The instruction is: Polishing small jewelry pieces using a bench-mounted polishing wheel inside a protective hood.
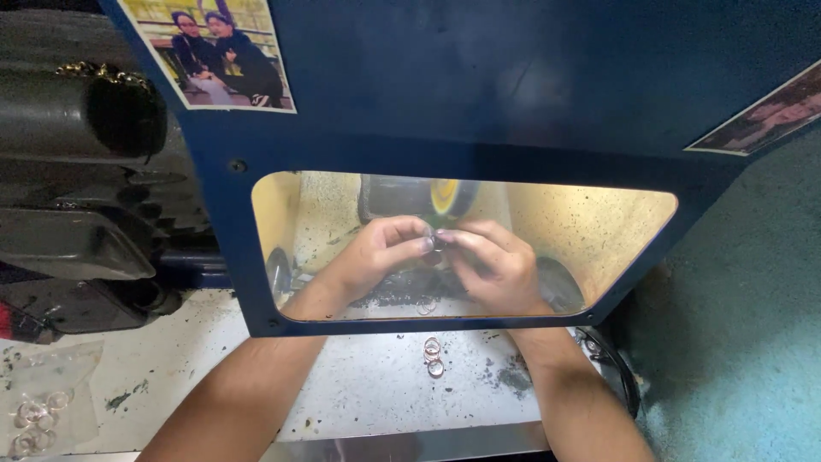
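**Head view: one ring at the wheel, a few rings waiting on the tabletop**

Head view, looking down through the clear window (599, 231) of a blue guard panel (479, 94). Behind the window, left hand (376, 257) and right hand (492, 265) meeting fingertip to fingertip, both pinched shut on a small ring (437, 241), held just below the yellow-edged polishing wheel (440, 198). Ring close to the wheel rim; touching or just short of it, cannot tell through the glare. Wheel blurred, probably spinning.

Judged from the layout: work under way, well short of finished. Held ring apparently in mid-polish, its finish too small and hidden to judge. Three loose rings (433, 356) lying near the front of the tabletop (359, 393), between the forearms, and one more (425, 306) just inside the window beneath the hands; polished or still to do, cannot tell. At far left, clear plastic bag (38, 411) with more rings inside, lying flat, well apart from the hands. Possibly a stock not yet worked, or a batch already done; no telling from here.

Dark grit scattered over the tabletop around the hands. Dark motor housing (77, 180) standing at left, beside the guard. Two photo prints stuck to the panel, top left and right edge.
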